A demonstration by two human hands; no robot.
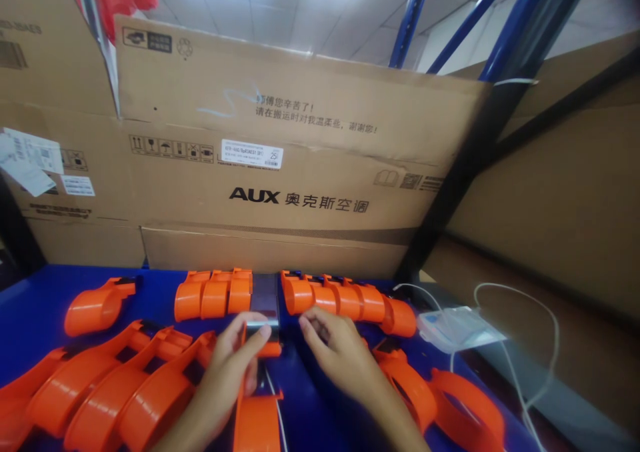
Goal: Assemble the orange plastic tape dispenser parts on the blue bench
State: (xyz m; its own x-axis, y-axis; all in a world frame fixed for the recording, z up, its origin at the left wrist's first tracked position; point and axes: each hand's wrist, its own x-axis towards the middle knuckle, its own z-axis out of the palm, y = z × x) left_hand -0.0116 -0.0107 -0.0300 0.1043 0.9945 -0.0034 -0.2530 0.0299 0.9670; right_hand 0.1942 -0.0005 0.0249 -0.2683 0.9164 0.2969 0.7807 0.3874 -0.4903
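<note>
Pinching a dark piece [261,329] onto an orange part [257,422], your left hand [233,365] grips it; your right hand [337,352] rests alongside, half-curled and seemingly empty. Seating it probably needs steadying.

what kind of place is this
Probably a factory or warehouse workbench: rows of identical orange plastic parts laid out on a blue table, big cardboard shipping boxes stacked behind, and blue steel racking.

Bright overhead light, soft motion blur (edges bowed), slight glare.
</note>
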